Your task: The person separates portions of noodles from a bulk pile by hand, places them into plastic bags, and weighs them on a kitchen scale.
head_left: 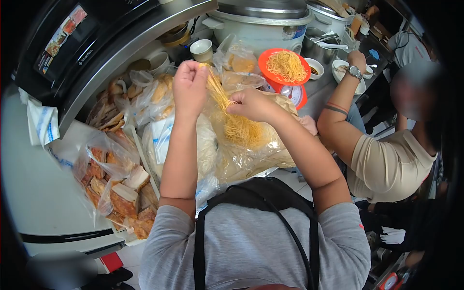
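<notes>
Between my two hands stretches a bundle of thin yellow noodles (218, 92). My left hand (190, 89) is raised and pinches the upper end of the strands. Lower and to the right, my right hand (252, 105) has its fingers closed on the same strands. Below them a loose heap of noodles (246, 134) lies in a clear plastic bag (241, 162). Farther back, another mound of noodles (286, 66) sits on the orange-red pan (267, 73) of a kitchen scale (293, 92).
Bagged pieces of roasted meat (124, 198) fill a tray at left. A large lidded cooker (261, 36) stands behind, near a white cup (201, 50). Close on the right, a co-worker's arm (340, 94) reaches over bowls (357, 87). A black appliance (92, 63) overhangs the upper left.
</notes>
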Motion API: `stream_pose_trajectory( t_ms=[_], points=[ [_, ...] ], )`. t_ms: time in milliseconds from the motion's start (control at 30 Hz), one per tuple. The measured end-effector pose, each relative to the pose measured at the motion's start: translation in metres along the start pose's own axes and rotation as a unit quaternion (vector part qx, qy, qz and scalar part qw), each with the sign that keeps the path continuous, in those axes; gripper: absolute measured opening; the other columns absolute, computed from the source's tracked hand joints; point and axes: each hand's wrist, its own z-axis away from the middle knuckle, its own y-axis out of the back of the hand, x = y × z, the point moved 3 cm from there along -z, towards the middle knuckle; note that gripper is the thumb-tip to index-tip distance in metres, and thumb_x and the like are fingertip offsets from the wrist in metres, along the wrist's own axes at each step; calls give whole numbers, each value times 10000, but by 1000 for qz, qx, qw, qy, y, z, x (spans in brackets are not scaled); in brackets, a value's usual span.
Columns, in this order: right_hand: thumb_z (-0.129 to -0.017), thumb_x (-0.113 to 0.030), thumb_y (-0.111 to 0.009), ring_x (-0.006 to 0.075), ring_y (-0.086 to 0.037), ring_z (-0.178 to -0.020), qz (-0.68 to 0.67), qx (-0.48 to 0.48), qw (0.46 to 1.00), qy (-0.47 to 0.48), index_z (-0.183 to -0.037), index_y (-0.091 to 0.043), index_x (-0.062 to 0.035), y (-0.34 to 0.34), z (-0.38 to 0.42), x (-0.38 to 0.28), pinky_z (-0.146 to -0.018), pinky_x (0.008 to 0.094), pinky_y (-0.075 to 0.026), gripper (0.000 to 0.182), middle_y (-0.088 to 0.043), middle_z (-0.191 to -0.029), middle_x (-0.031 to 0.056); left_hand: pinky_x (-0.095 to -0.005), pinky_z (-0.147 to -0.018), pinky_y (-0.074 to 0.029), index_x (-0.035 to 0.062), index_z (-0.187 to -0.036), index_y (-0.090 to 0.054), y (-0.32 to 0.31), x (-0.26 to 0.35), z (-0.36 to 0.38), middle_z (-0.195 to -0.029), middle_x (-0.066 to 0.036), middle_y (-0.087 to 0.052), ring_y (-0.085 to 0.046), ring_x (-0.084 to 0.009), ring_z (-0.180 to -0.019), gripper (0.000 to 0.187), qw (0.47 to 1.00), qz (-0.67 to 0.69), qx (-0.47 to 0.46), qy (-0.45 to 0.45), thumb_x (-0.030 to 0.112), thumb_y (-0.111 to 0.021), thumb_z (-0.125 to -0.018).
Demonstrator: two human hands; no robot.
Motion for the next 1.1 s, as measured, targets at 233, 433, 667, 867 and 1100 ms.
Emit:
stream_pose_trajectory(
  t_ms=[233,433,667,867,1100],
  points=[
    [-710,-197,-584,164,-524,-567,-27,7,998,-48,-684,-537,12,2,25,36,-555,308,-410,216,-539,-596,104,-183,-525,-377,27,-815,-452,33,7,-18,-667,-33,-507,-452,-64,-564,86,994,66,87,8,110,-469,-832],
    [-699,-172,-517,281,-577,-700,267,-85,956,-83,-741,-600,-20,-49,36,109,-635,373,-446,179,-592,-746,157,-183,-485,-376,13,-826,-452,12,47,-33,-669,-36,-511,-449,-63,-536,107,996,83,26,-24,118,-470,-831],
    [-700,-124,-469,290,-580,-821,350,-156,892,-239,-845,-622,-56,-54,56,143,-695,375,-457,221,-603,-864,135,-211,-444,-374,1,-857,-476,6,96,-87,-687,-57,-507,-448,-96,-502,132,988,132,-20,-76,128,-450,-839],
    [-720,-215,-556,255,-563,-844,125,61,990,-28,-1070,-494,-31,15,35,42,-711,340,-449,401,-574,-943,159,-205,-418,-409,44,-746,-485,-45,129,-88,-596,-10,-489,-462,-81,-469,94,988,107,-68,-91,111,-478,-812],
    [-771,-198,-583,110,-492,-841,-275,133,947,105,-1111,-432,2,45,3,-22,-783,259,-401,423,-513,-957,32,-191,-465,-387,14,-874,-563,-48,96,-84,-728,-32,-575,-506,-62,-561,182,981,-124,-149,-11,177,-534,-799]
  ],
)
